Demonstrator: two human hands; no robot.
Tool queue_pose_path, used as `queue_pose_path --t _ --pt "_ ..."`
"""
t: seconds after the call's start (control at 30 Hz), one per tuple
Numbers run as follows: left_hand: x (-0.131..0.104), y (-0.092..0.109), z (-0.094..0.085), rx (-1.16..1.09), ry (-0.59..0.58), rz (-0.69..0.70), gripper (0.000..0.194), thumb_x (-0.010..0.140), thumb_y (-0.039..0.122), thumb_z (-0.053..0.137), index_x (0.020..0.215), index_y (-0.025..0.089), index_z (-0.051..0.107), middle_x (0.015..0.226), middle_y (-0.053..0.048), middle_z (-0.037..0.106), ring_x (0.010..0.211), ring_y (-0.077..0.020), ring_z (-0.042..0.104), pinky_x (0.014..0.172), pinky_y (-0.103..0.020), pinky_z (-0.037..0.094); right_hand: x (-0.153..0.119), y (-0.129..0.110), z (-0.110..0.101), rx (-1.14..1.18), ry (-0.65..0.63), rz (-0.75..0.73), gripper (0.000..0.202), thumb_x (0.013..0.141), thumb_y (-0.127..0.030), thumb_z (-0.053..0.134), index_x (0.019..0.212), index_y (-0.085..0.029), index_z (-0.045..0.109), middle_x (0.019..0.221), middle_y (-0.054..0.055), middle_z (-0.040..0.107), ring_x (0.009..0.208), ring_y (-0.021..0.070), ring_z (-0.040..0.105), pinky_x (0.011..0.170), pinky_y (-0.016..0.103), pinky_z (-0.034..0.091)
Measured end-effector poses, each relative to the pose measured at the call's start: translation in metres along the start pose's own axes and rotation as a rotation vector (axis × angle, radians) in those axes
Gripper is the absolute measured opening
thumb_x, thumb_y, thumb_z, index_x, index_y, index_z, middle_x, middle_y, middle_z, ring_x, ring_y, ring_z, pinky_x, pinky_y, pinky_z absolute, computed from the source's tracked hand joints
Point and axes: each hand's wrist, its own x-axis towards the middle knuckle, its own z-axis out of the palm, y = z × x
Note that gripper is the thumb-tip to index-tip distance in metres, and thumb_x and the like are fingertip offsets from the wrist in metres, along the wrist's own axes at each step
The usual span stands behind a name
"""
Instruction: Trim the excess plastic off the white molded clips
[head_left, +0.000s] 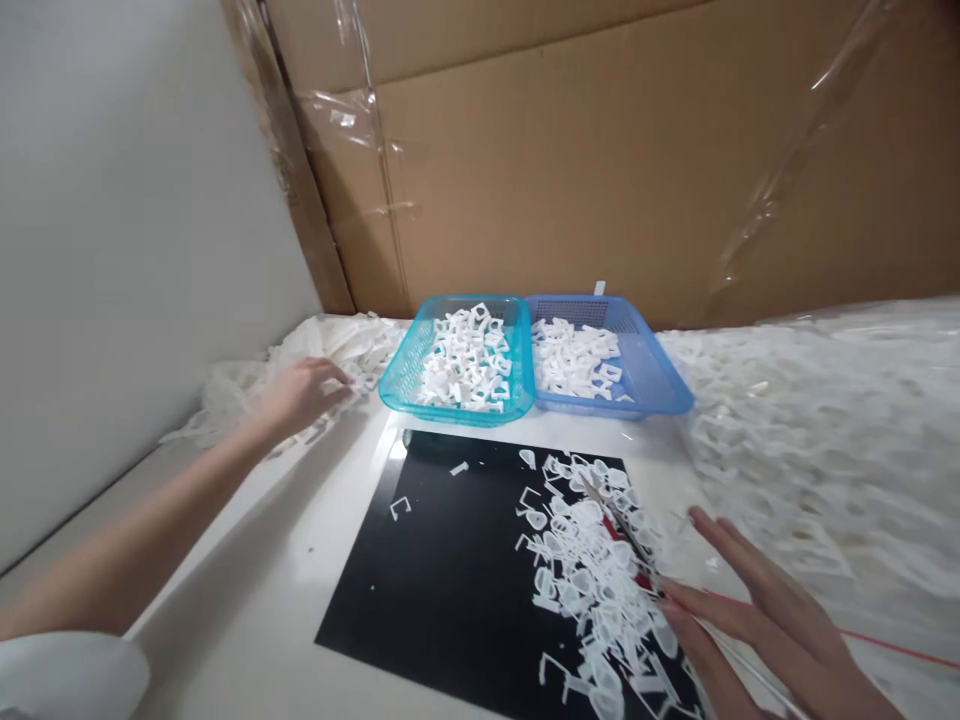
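My left hand (304,395) reaches over a heap of thin translucent-white plastic strips (341,345) at the left. Its fingers are slightly bent and the tips stand apart, with nothing visible between them. In my right hand (772,610), at the lower right, are slender metal tweezers (634,540), their points directed away from me over a spread of small white plastic scraps (577,560). Something red (613,528) shows beside the tweezers, partly covered. The scraps lie on the right side of a black mat (442,560), and a bent white scrap (400,508) rests apart on its left.
Behind the mat stand a teal basket (397,398) and a blue basket (660,385), both holding small white plastic parts. A large clear bag of white pieces (840,450) fills the right. Cardboard (600,160) rises at the back, a pale wall (135,220) at the left.
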Motion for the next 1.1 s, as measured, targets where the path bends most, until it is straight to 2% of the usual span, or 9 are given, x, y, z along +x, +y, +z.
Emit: queue_pose_path --t 0.07,0.13,0.2,0.33,0.47,0.63,0.73,0.83,1.1 --pt "-0.021 0.006 -0.010 -0.117 0.061 -0.071 0.025 0.084 0.044 0.062 0.090 0.020 0.058 0.084 -0.004 0.069 0.080 -0.0232 0.065 0.075 -0.036 0.051 0.005 -0.010 -0.005 0.039 0.036 0.102 0.014 0.085 -0.037 0.060 0.092 -0.029 0.070 0.120 0.004 0.066 0.103 0.0289 0.068 0.080 0.039 0.060" --pt "-0.047 0.024 -0.011 -0.287 0.082 -0.118 0.024 0.093 0.046 0.049 0.101 0.024 0.049 0.074 0.001 0.067 0.065 -0.0172 0.065 0.065 -0.030 0.052 0.012 -0.022 -0.009 0.159 0.053 0.194 0.007 0.083 -0.033 0.064 0.081 -0.028 0.068 0.089 0.001 0.072 0.075 0.0196 0.071 0.060 0.027 0.059" --pt "-0.073 0.054 0.001 -0.716 0.088 -0.248 0.020 0.092 0.043 0.054 0.101 0.026 0.047 0.059 0.006 0.058 0.051 -0.0128 0.056 0.056 -0.025 0.048 0.020 -0.033 -0.011 0.300 -0.059 0.300 0.006 0.082 -0.031 0.065 0.079 -0.028 0.069 0.074 -0.002 0.071 0.060 0.0160 0.068 0.049 0.021 0.054" --pt "-0.106 0.133 0.043 -1.154 -0.416 -0.276 0.028 0.085 0.042 0.064 0.105 0.024 0.056 0.058 0.007 0.057 0.042 -0.0100 0.053 0.045 -0.023 0.046 0.034 -0.052 -0.010 0.488 -0.137 0.448 0.008 0.079 -0.028 0.068 0.073 -0.026 0.072 0.068 -0.002 0.071 0.057 0.0141 0.066 0.051 0.020 0.054" --pt "-0.107 0.183 0.075 -1.350 -0.722 -0.196 0.028 0.083 0.035 0.068 0.106 0.019 0.066 0.075 0.001 0.066 0.060 -0.0115 0.063 0.058 -0.025 0.055 0.039 -0.060 -0.006 0.629 -0.169 0.573 0.007 0.078 -0.028 0.069 0.075 -0.025 0.074 0.066 0.000 0.072 0.057 0.0148 0.067 0.052 0.023 0.054" --pt "-0.105 0.185 0.092 -1.392 -0.680 -0.107 0.010 0.080 0.021 0.073 0.090 0.020 0.073 0.090 -0.003 0.073 0.079 -0.0135 0.067 0.077 -0.027 0.055 0.032 -0.058 0.002 0.724 -0.195 0.698 0.007 0.079 -0.030 0.069 0.077 -0.025 0.074 0.063 -0.001 0.069 0.058 0.0145 0.065 0.052 0.024 0.053" --pt "-0.108 0.179 0.094 -1.388 -0.620 -0.077 0.006 0.079 0.018 0.073 0.074 0.019 0.073 0.105 -0.007 0.074 0.096 -0.0185 0.068 0.083 -0.029 0.055 0.029 -0.058 0.005 0.749 -0.217 0.587 0.006 0.080 -0.024 0.067 0.076 -0.025 0.071 0.069 -0.001 0.070 0.065 0.0147 0.067 0.059 0.025 0.055" --pt "-0.111 0.178 0.093 -1.385 -0.613 -0.069 0.009 0.081 0.015 0.071 0.074 0.019 0.075 0.105 -0.007 0.075 0.101 -0.0200 0.069 0.085 -0.029 0.055 0.027 -0.060 0.006 0.760 -0.200 0.433 0.008 0.081 -0.018 0.066 0.079 -0.025 0.070 0.086 0.000 0.072 0.080 0.0155 0.069 0.073 0.029 0.056" --pt "-0.114 0.182 0.095 -1.483 -0.684 -0.031 0.018 0.079 0.009 0.071 0.092 0.021 0.076 0.100 -0.003 0.075 0.089 -0.0126 0.071 0.079 -0.021 0.057 0.024 -0.068 0.009 0.804 -0.223 0.266 0.014 0.083 -0.009 0.064 0.087 -0.023 0.066 0.098 0.001 0.074 0.092 0.0137 0.067 0.083 0.028 0.053"
